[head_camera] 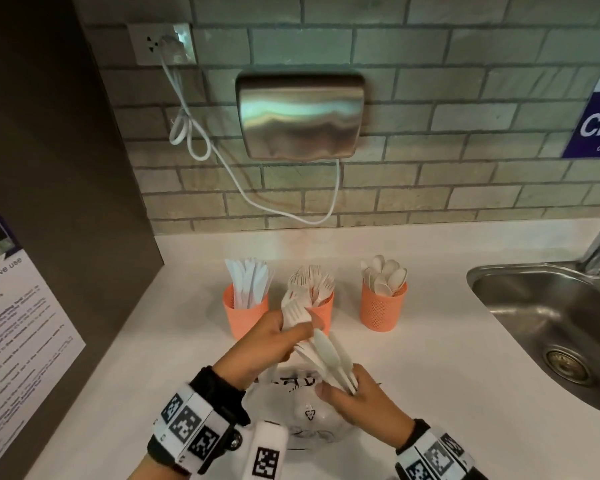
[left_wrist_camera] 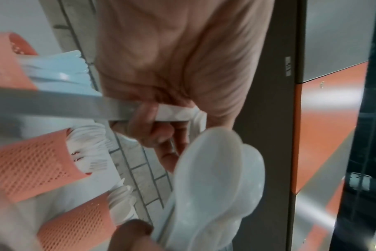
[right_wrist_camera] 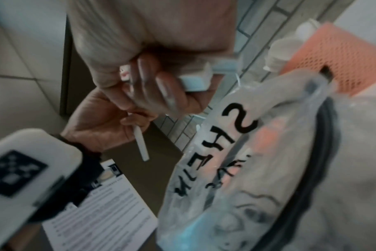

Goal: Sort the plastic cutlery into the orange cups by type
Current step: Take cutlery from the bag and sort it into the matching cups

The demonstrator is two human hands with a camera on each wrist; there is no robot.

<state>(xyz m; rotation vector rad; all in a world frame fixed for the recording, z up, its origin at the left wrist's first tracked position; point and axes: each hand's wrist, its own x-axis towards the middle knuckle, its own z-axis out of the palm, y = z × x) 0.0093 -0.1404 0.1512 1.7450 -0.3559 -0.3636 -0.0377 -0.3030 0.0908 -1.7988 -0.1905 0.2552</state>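
Head view — left hand (head_camera: 271,344) grips forks (head_camera: 293,311), right hand (head_camera: 357,396) grips spoons (head_camera: 328,355); handle ends hidden.

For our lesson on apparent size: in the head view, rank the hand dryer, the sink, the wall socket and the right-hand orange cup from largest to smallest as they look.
1. Sink, though cut off by the frame edge
2. Hand dryer
3. Wall socket
4. Right-hand cup

Socket and cup look close, so their order is unsure.

White plastic cutlery (head_camera: 321,355) fills both hands' grip, beyond it three orange mesh-patterned cups (head_camera: 383,308), beneath it a black-lettered clear bag (head_camera: 305,415).
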